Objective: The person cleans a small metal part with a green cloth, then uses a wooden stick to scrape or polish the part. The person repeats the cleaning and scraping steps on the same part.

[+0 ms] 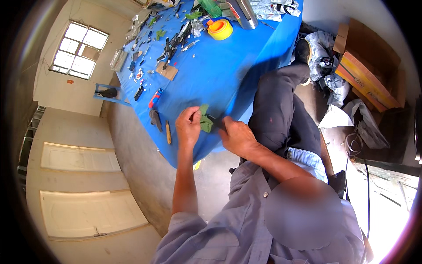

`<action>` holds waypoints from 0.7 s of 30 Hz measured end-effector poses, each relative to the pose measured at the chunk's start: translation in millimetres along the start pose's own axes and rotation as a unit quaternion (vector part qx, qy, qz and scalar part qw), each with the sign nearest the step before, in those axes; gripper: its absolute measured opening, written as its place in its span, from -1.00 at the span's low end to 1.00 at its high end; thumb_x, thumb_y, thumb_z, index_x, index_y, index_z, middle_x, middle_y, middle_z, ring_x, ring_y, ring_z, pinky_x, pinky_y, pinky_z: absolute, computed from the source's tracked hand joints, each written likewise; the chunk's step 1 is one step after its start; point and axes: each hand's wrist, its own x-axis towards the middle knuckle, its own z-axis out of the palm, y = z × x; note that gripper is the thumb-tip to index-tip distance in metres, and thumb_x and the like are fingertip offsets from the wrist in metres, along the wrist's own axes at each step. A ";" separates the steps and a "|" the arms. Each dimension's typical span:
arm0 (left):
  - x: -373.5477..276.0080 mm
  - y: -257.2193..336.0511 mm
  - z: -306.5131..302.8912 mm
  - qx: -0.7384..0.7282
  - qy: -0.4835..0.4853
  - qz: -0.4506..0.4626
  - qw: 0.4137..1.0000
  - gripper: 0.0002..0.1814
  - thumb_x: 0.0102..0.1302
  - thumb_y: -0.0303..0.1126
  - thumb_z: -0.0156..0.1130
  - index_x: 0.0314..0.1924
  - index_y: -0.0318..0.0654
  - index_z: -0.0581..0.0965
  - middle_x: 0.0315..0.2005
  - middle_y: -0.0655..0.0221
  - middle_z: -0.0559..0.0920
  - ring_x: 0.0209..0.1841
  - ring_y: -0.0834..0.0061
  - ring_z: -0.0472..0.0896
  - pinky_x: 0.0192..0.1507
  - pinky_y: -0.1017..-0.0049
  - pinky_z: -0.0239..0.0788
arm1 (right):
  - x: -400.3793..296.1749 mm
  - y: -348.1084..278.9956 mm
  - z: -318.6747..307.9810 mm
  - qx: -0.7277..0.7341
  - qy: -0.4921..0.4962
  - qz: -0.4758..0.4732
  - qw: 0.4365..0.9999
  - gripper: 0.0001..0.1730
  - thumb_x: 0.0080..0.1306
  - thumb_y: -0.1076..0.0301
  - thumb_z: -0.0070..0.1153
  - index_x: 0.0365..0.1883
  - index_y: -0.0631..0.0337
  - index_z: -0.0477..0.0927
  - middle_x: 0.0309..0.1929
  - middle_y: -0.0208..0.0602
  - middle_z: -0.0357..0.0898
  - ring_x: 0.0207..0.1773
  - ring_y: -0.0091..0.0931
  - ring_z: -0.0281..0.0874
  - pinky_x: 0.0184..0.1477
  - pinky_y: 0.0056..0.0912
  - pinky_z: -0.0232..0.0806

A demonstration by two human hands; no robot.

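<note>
My left hand (188, 125) pinches a crumpled green piece of cloth or thin sheet (206, 124) above the near edge of the blue-covered table (204, 79). Close to its right, my right hand (240, 137) is curled around a dark, narrow tool (216, 123). The tool's tip reaches the green piece, but its exact kind is unclear. A wooden stick or handle (168, 132) lies left of my left hand. Beside it are a dark grey object (155, 120) and a red and blue tool (155, 98).
Black parts (174, 44) and a cardboard piece (167, 71) lie farther up the table. A yellow tape roll (220, 30) and a metal flask (243, 15) stand near the far side. My crossed legs (273, 102) flank the table; an opened cardboard box (369, 81) is at right.
</note>
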 end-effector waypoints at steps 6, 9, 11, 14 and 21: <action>0.7 -5.8 8.0 0.061 -0.036 0.049 0.996 -0.89 0.35 -0.50 0.31 -0.14 -0.33 0.69 -0.35 0.12 0.67 -0.32 0.13 0.66 -0.23 0.28 0.47 | 7.4 17.9 8.8 0.014 -0.014 0.038 0.999 -0.76 0.41 0.27 0.14 -0.18 0.30 0.59 -0.30 0.16 0.70 -0.13 0.09 0.69 -0.01 0.18 0.49; -6.5 11.0 7.6 0.075 -0.064 0.006 0.995 -0.89 0.35 -0.54 0.29 -0.15 -0.32 0.68 -0.33 0.12 0.67 -0.28 0.09 0.66 -0.21 0.27 0.48 | 8.6 26.6 1.2 0.035 -0.034 0.057 0.997 -0.78 0.40 0.25 0.15 -0.15 0.23 0.62 -0.30 0.10 0.71 -0.16 0.06 0.69 -0.05 0.16 0.48; -13.0 25.3 8.9 0.061 -0.086 0.018 0.994 -0.89 0.35 -0.55 0.28 -0.15 -0.32 0.68 -0.32 0.13 0.67 -0.27 0.10 0.67 -0.20 0.26 0.48 | 12.3 31.6 -4.4 0.049 -0.043 0.058 0.996 -0.79 0.40 0.25 0.18 -0.16 0.21 0.63 -0.31 0.06 0.71 -0.18 0.03 0.69 -0.09 0.14 0.47; -18.0 37.0 18.4 0.074 -0.080 0.060 0.992 -0.88 0.36 -0.57 0.27 -0.13 -0.36 0.68 -0.33 0.15 0.66 -0.34 0.18 0.63 -0.27 0.30 0.44 | 13.8 41.1 1.6 0.068 -0.040 0.028 0.996 -0.80 0.39 0.26 0.20 -0.15 0.20 0.63 -0.36 0.03 0.69 -0.22 0.01 0.68 -0.14 0.13 0.45; -4.0 24.3 -1.7 0.152 -0.016 0.054 0.987 -0.88 0.38 -0.56 0.25 -0.13 -0.35 0.68 -0.29 0.17 0.68 -0.32 0.23 0.64 -0.25 0.34 0.46 | 19.1 46.2 -2.9 0.133 -0.053 0.029 0.989 -0.84 0.40 0.30 0.20 -0.16 0.18 0.64 -0.46 -0.04 0.65 -0.34 -0.06 0.67 -0.23 0.00 0.46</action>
